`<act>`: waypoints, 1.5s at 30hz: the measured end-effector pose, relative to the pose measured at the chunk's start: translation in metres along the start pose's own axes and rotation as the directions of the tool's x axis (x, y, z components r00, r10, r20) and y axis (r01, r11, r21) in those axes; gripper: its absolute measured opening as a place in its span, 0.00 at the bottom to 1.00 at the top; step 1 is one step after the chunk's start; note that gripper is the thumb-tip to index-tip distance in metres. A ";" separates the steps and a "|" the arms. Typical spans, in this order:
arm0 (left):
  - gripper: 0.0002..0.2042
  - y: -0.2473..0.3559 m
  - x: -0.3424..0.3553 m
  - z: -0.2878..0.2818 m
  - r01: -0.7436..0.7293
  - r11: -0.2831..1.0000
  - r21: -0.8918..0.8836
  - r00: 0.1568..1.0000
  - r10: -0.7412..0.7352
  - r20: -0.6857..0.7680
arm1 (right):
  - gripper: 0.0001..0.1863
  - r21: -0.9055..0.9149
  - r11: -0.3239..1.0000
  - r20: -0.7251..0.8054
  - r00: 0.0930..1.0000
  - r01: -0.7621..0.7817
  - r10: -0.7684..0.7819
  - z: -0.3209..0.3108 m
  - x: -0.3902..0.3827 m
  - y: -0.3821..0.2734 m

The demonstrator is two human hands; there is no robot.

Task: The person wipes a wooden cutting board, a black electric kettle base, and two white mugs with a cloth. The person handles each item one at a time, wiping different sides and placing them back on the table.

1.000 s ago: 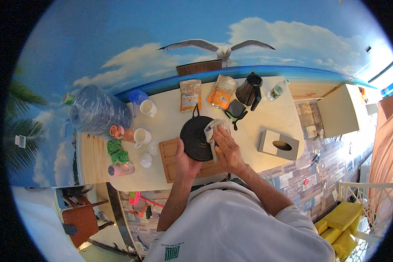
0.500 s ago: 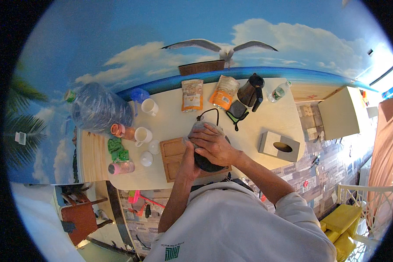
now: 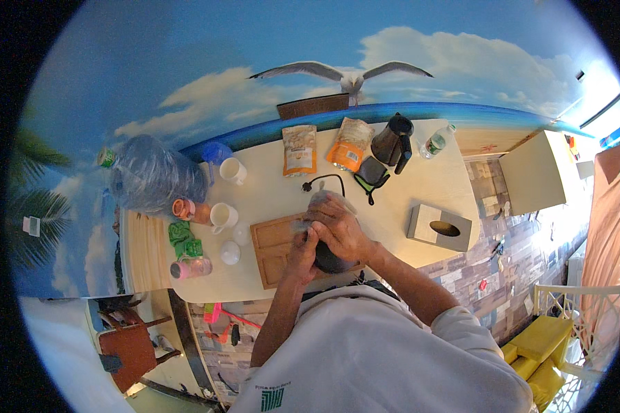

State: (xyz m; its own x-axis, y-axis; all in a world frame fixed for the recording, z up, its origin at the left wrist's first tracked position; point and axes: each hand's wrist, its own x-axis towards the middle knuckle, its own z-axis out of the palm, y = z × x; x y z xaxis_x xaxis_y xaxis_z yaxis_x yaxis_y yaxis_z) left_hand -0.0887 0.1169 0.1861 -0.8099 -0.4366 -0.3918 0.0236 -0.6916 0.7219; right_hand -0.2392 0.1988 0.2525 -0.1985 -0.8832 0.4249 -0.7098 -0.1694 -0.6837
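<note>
My left hand [image 3: 302, 253] grips a round black base with a cord [image 3: 334, 263], probably an appliance's, at its left side above a sectioned wooden tray [image 3: 269, 258]. My right hand [image 3: 341, 230] is closed on a pale grey cloth [image 3: 327, 195], pressing it over the top of the base, with its fingers close against my left thumb. The cloth and hands hide much of the base. Its black cord [image 3: 334, 175] loops onto the table beyond, ending in a plug [image 3: 307, 186].
Two pouches [image 3: 299, 151], a black kettle [image 3: 391, 141], black-green mitt [image 3: 370, 172] and bottle [image 3: 437, 142] line the back. A tissue box [image 3: 424, 224] is right. White mugs [image 3: 224, 219], a large water jug [image 3: 151, 175] and pink-lidded bottle [image 3: 189, 268] stand left.
My right hand and cloth have moved leftward over the base, now covering most of it. My left hand has shifted right and down, and the cord now loops beyond the base.
</note>
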 end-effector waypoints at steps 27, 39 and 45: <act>0.46 0.017 -0.008 0.028 0.261 0.565 -0.783 0.871 0.212 0.443 | 0.09 0.044 0.935 0.196 0.915 0.352 -0.353 -0.029 -0.002 -0.006; 0.36 0.036 0.006 0.017 0.173 0.776 -0.606 0.941 0.051 0.335 | 0.12 0.003 0.912 0.306 0.868 0.410 -0.391 -0.036 -0.035 -0.016; 0.21 0.029 0.029 -0.005 0.243 0.873 -0.423 0.970 -0.210 0.125 | 0.08 -0.101 0.933 0.312 0.902 0.345 -0.300 -0.058 -0.054 -0.022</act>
State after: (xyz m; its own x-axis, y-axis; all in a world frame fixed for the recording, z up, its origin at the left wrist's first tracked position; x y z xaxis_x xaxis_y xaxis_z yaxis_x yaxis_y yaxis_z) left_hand -0.1088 0.0813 0.1925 -0.8636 -0.2063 -0.4601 0.0712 -0.9532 0.2938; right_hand -0.2515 0.2758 0.2787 0.2447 -0.8820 0.4027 -0.7992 -0.4186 -0.4314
